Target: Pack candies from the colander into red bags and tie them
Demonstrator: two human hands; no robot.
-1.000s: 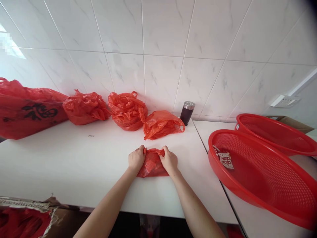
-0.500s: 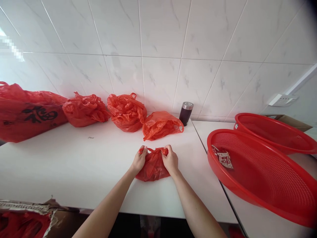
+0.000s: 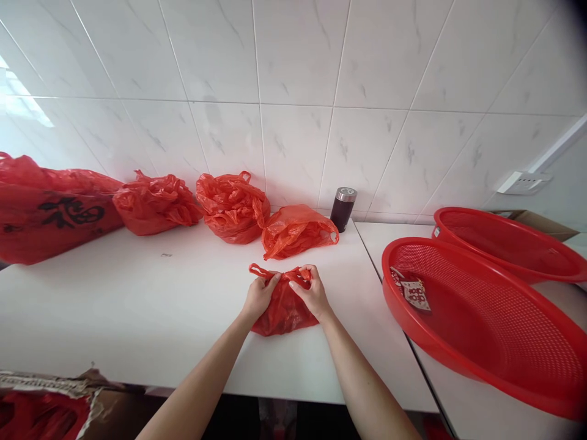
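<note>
A red plastic bag (image 3: 285,313) rests on the white table (image 3: 183,330) in front of me, its top gathered into a knot. My left hand (image 3: 260,298) pinches the bag's left side near the knot, and a handle loop sticks out above the fingers. On the other side, my right hand (image 3: 313,293) is closed on the right handle, thumb close to the knot. What lies inside the bag cannot be made out. Just behind the hands sits another red plastic bag (image 3: 298,229), loosely crumpled.
Along the tiled wall stand more red bags (image 3: 233,208), a large red bag with black lettering (image 3: 55,211) and a dark tumbler (image 3: 343,209). Red plastic baskets (image 3: 477,330) fill the right side; the nearer holds small patterned packets (image 3: 416,295). A cardboard box (image 3: 114,412) sits lower left.
My fingers have shifted inward toward the knot from the pulled-out handle ends. The left handle loop now stands free above my left hand. The bag stays in place.
</note>
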